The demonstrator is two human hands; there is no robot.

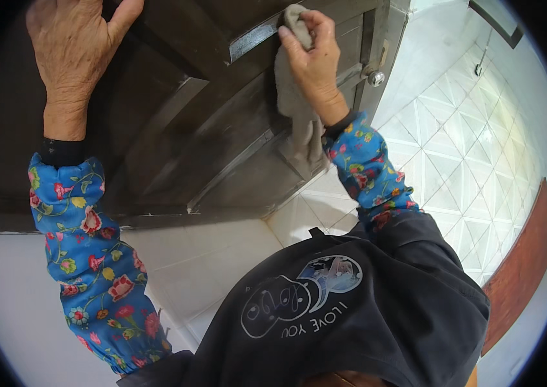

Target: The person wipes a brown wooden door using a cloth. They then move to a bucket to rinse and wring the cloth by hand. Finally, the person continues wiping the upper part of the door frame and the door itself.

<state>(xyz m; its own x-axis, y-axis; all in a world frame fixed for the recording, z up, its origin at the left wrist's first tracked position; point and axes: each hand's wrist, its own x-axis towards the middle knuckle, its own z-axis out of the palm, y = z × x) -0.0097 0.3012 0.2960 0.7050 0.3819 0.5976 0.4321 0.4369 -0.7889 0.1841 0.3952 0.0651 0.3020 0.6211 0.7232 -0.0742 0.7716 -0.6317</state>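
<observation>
My right hand [318,68] pinches the top of a grey-beige cloth [289,87] between thumb and fingers. The cloth hangs down in folds along the face of a dark brown panelled door [151,142]. To the right of that hand, a round metal doorknob [375,78] sticks out near the door's edge. On the far left my left hand [77,48] lies against the door, its thumb spread away from the palm. The upper frame edge cuts off most of its fingers, and nothing shows in its grasp. Blue flowered sleeves cover both forearms.
Pale patterned floor tiles [460,142] stretch beyond the door's edge on the right. A reddish-brown board [518,271] stands by the right wall. Light tiles [202,258] lie below the door's lower edge. A thin rod [482,58] stands at the upper right.
</observation>
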